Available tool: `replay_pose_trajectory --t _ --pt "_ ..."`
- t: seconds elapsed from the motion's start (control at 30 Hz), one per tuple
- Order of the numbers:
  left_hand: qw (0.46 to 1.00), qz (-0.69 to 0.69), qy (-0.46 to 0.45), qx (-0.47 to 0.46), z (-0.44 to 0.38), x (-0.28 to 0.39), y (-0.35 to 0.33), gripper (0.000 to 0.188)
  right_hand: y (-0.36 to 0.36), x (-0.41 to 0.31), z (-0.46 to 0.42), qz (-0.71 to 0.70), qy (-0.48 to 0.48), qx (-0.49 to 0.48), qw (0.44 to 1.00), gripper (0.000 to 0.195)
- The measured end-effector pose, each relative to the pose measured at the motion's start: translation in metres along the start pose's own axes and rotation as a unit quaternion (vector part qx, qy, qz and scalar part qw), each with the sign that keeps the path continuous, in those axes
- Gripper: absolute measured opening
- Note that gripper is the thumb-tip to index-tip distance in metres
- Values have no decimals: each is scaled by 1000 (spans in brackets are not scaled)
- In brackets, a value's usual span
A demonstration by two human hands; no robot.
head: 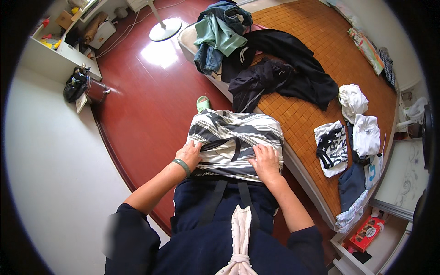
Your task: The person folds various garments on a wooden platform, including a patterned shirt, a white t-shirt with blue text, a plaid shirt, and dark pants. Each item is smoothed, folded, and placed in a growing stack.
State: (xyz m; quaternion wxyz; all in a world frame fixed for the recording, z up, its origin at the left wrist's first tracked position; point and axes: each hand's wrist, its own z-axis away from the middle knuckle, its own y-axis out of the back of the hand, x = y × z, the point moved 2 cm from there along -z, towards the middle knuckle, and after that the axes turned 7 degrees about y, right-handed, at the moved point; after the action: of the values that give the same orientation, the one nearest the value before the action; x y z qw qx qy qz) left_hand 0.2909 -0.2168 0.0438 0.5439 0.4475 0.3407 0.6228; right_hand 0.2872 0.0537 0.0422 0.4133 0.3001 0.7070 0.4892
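A black, grey and white striped garment (254,128) with a dark-edged neckline lies spread over my lap. My left hand (190,154) rests on its left side, fingertips at the dark trim; a green bangle is on that wrist. My right hand (266,161) lies on the garment's right side, fingers curled on the cloth. Whether either hand pinches the fabric cannot be told. Beyond the garment, black clothing (295,65), a mint-green garment (220,34) and denim (208,58) are heaped on the bed.
The bed has a brown woven mat (292,120). Folded clothes lie at its right, among them a white printed shirt (331,147) and a white garment (366,134). An open drawer (385,247) holds a red box (367,233). A bin (96,90) and a stand's round base (165,30) are on the floor.
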Motion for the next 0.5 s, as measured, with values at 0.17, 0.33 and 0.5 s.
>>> replay_pose_trajectory --t 0.17,0.33,0.5 --pt "995 51 2 82 -10 -20 -3 18 0 19 5 -68 -10 -34 997 13" --pt "841 501 32 204 -27 -46 29 8 39 35 7 -391 -162 88 902 7" --pt "907 367 -97 180 -45 -22 123 8 98 40 -18 -419 -114 -15 901 19"
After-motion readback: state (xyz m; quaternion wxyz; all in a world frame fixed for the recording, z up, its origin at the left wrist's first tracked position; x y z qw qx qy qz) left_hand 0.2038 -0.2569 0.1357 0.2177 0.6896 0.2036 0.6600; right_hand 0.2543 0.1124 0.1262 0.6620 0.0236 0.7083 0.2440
